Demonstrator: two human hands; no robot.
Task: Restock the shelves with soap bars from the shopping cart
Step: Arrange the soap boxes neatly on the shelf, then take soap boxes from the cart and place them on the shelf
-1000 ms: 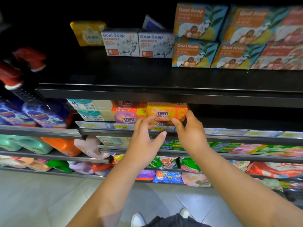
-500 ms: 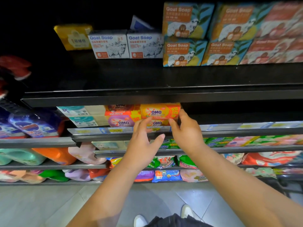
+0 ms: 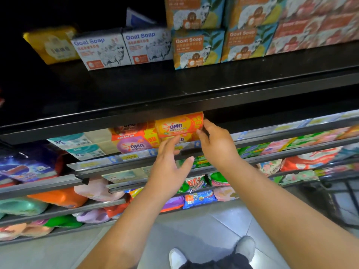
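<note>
glossy plastic-wrapped omo soap pack (image 3: pixel 179 124) under a matt black shelf (image 3: pixel 174 90).

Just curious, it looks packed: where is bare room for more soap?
Free: the front strip of the black top shelf before the white Goat Soap boxes, and the dark gap right of the orange OMO soap pack that the right hand grips. Crowded: left of it, by the purple OMO pack.

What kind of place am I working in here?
Most likely a supermarket's soap and laundry aisle: tiered black shelves with price tags on their rails, rows of boxed Goat Soap, and an OMO soap pack stacked below.
</note>
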